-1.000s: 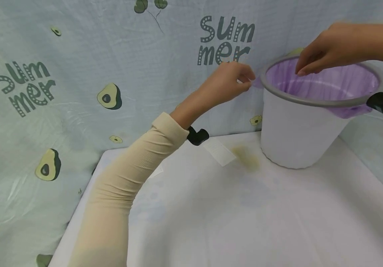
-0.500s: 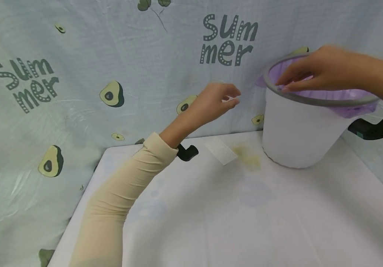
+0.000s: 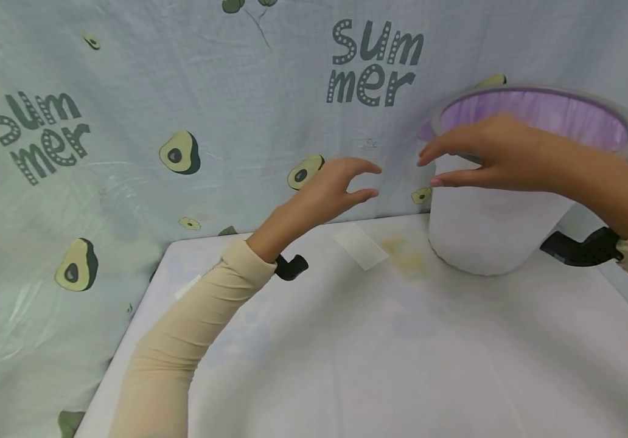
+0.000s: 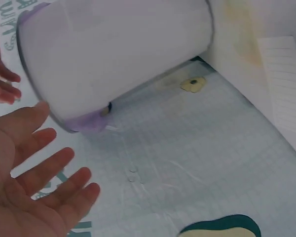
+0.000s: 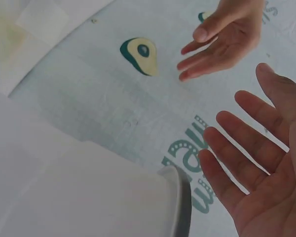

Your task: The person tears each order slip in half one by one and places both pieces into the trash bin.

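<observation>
A white trash can [image 3: 473, 225] with a grey rim and a purple trash bag [image 3: 544, 112] lining it stands at the table's back right. In front of its near rim, my right hand [image 3: 505, 155] hangs in the air, thumb and fingers apart and holding nothing. My left hand [image 3: 327, 188] is raised to the left of the can, its fingers spread and likewise bare. In the left wrist view, the left fingers [image 4: 64, 168] reach toward the rim end of the can. The right wrist view shows the right palm [image 5: 266, 197] beside the rim, facing the left hand.
A white paper slip [image 3: 361, 246] lies on the white table [image 3: 374, 365] left of the can, next to a yellowish stain [image 3: 404, 258]. Another pale slip [image 3: 187, 287] shows by the left sleeve. A curtain [image 3: 237, 121] printed with avocados hangs behind.
My right hand has come out from over the can's mouth, moving left and down to its front. My left hand has lowered leftward away from the rim. Both hands have spread their fingers.
</observation>
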The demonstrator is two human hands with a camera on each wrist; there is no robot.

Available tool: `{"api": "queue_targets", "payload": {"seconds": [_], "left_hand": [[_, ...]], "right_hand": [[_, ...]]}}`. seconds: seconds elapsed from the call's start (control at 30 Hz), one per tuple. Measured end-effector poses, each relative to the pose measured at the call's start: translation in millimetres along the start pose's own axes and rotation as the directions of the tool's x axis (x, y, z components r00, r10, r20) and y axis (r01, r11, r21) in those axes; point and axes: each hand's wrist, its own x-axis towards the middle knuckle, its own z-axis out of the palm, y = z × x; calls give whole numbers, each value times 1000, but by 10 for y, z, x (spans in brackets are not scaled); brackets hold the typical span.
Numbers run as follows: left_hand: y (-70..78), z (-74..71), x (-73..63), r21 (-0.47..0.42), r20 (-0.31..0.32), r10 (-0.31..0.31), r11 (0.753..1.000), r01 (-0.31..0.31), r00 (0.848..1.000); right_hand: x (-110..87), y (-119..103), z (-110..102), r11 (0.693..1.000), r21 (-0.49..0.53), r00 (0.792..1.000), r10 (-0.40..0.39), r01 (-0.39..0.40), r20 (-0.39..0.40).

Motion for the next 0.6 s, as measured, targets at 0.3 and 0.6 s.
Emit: {"api": "queue_targets", "payload": {"seconds": [0.3, 0.6], "left_hand": [[-247, 154, -164, 87, 126, 70, 993, -81, 990], [-601, 335, -371, 138, 255, 159, 970, -198, 954]], "right_hand": [[18, -70, 145, 998, 61, 1000, 6, -8, 30], [15, -59, 427, 995, 98, 997, 21, -27, 68]]}}
